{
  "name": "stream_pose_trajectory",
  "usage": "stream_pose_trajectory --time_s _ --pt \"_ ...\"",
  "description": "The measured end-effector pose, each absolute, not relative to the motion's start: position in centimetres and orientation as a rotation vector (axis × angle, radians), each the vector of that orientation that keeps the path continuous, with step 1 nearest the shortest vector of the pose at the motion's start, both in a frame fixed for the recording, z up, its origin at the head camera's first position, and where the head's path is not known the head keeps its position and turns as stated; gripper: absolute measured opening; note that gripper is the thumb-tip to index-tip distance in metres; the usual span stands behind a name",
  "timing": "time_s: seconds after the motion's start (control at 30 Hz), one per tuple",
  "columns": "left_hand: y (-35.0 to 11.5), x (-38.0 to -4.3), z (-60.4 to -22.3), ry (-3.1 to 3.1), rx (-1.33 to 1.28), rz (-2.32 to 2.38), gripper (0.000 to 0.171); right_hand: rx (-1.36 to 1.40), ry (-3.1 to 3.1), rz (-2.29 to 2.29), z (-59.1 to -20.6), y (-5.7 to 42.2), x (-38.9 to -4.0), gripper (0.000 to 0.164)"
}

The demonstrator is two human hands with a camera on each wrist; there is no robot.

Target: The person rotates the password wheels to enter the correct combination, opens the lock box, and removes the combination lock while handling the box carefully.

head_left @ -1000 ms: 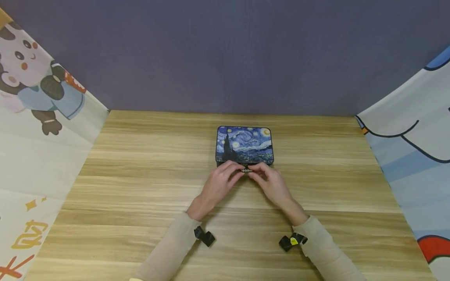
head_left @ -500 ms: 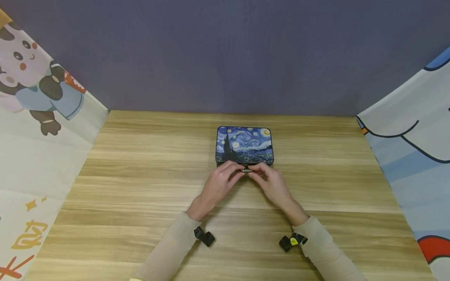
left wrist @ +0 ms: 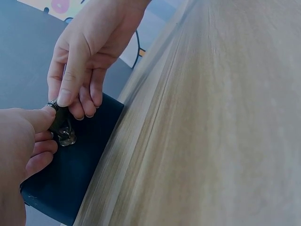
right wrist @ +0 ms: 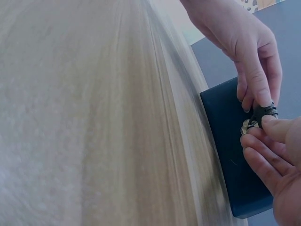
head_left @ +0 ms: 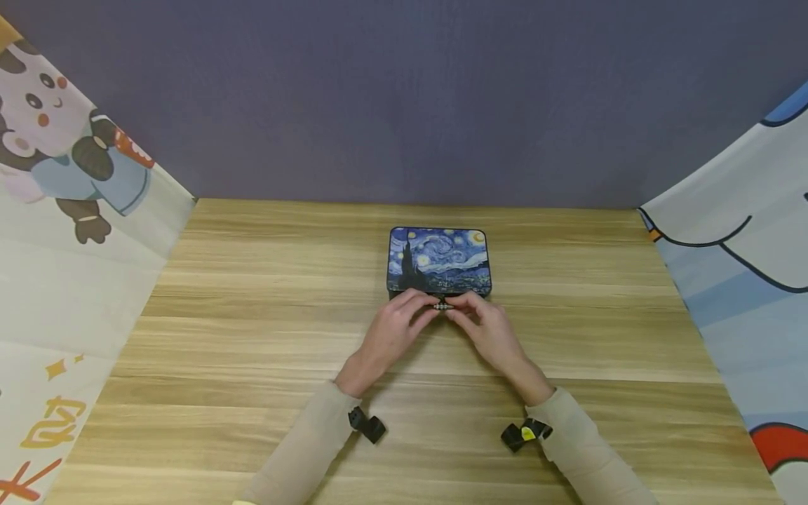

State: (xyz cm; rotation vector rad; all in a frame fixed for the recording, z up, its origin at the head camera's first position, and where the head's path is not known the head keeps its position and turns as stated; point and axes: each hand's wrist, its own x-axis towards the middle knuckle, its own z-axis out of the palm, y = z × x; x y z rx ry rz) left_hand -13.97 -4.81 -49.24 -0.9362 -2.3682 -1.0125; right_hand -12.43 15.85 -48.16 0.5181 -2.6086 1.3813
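Note:
A small dark combination padlock (head_left: 443, 306) with ridged dials is at the front of a tin box (head_left: 439, 258) whose lid bears a swirling blue night-sky painting. My left hand (head_left: 394, 328) pinches one end of the padlock between thumb and fingers. The other end is pinched by my right hand (head_left: 488, 331). In the left wrist view the padlock (left wrist: 59, 117) hangs by a metal clasp (left wrist: 67, 137) on the box's dark front wall. Fingertips cover much of the padlock, and its digits are too small to read. The box lid is down.
The box stands on a wood-grain table (head_left: 252, 330), toward its back edge. A dark blue-grey panel (head_left: 404, 105) rises behind. Cartoon-printed sheets flank the table left (head_left: 76, 280) and right (head_left: 745, 294). Black wrist cameras (head_left: 367, 425) are strapped over both sleeves.

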Motion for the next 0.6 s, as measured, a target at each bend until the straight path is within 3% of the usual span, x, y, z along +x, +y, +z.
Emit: stream_pose_trajectory --time_s 0.6 --pt "-4.78 -13.95 -49.18 -2.350 -0.930 -1.008 0.020 0.490 -2.633 1.385 -48.15 15.83 -12.44 0.016"
